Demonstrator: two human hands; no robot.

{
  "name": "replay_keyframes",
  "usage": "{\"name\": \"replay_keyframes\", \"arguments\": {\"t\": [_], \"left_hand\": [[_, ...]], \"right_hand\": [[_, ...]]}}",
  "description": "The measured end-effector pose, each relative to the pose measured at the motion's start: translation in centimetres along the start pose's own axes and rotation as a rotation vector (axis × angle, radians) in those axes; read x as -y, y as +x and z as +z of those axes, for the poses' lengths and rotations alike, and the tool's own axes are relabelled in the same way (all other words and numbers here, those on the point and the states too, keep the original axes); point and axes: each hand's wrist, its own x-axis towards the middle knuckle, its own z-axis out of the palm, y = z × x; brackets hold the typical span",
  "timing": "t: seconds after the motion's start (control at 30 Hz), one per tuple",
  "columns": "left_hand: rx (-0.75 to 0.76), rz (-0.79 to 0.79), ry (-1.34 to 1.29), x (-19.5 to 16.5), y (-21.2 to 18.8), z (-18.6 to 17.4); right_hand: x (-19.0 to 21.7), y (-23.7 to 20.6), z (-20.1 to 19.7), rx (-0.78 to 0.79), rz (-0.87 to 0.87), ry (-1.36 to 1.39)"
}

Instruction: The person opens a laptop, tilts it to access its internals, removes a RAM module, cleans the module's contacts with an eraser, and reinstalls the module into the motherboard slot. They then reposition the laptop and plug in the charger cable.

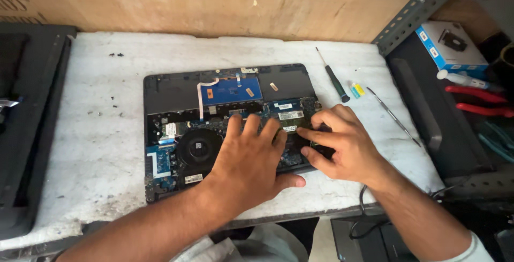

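Left hand (pixel 251 157): I am laying it flat, palm down and fingers spread, on the circuit board; its grip is wide and clasping nothing.
Right hand (pixel 342 144): I am pressing its fingertips down at the board's right end, fingers bent and drawn narrow; whether the grip is pinching a small part I cannot tell.
Opened laptop base (pixel 176 93): a dark, rounded-corner rectangular shell, lying bottom-up at the middle of the surface, its insides showing.
Circuit board (pixel 289 113): a blue-green plate with white labels, filling the near half of the shell, partly covered by both my hands.
Cooling fan (pixel 197 147): a round black disc, sitting just left of my left hand.
Blue panel (pixel 233 89): a flat rectangle in the far half, with a pale ribbon cable curving beside it.
Surface (pixel 96 149): a white, rough, stained slab with dark specks.
Screwdriver (pixel 333 77): thin metal shaft, dark handle, lying just beyond my right hand.
Metal pry tool (pixel 393 116): a slim rod, resting to the right.
Black panel (pixel 27 128): matt, lying at the left edge.
Red-handled pliers (pixel 476 101): sitting on the shelf at right, near a blue and white box (pixel 450 45).
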Motion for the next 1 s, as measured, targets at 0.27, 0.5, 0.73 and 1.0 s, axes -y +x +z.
{"name": "replay_keyframes", "arguments": {"t": [0.27,0.5,0.73,1.0], "left_hand": [[-0.495,-0.147,-0.089,5.9,-1.4,-5.4],[-0.316,-0.592,-0.074,13.2,-2.4,-6.7],[0.037,-0.831,0.015,17.0,-1.8,-3.0],[0.092,-0.915,0.022,19.2,-1.4,-1.3]], "right_hand": [[-2.4,-2.2,-0.8,-0.486,-0.014,-0.133],[-2.8,-1.6,-1.7,-0.501,0.087,-0.091],[-2.0,2.1,-2.4,-0.234,0.329,0.185],[-7.9,8.2,1.2,0.104,0.781,0.077]]}}
